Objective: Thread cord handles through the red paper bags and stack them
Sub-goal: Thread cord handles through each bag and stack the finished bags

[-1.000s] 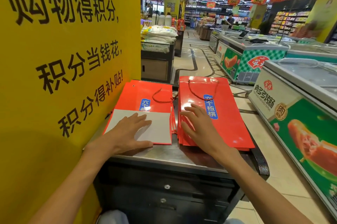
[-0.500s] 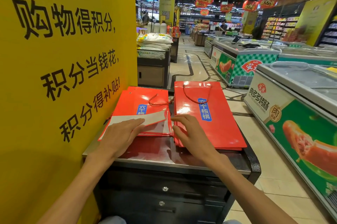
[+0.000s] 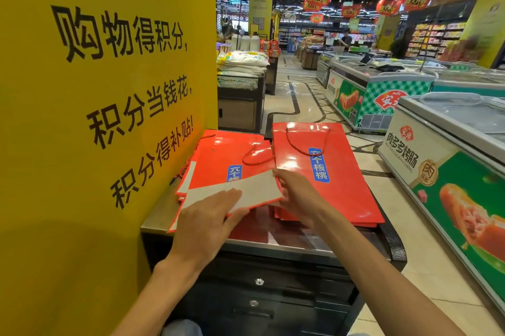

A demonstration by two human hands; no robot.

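To your left stands a tall yellow sign wall [image 3: 103, 117] with black lettering, and a chest freezer [image 3: 448, 160] runs along your right. Between them, the steel tabletop [image 3: 287, 244] carries two piles of flat red paper bags: the right stack [image 3: 328, 171], whose top bag has a red cord handle [image 3: 306, 144] threaded, and the left stack [image 3: 226, 155] against the wall. Your hands are lifting the near end of the left stack's top bag [image 3: 246, 190], its pale underside showing. Your left hand [image 3: 207, 218] lies on that flap with fingers curled round its edge, and your right hand [image 3: 297, 196] pinches its right corner.
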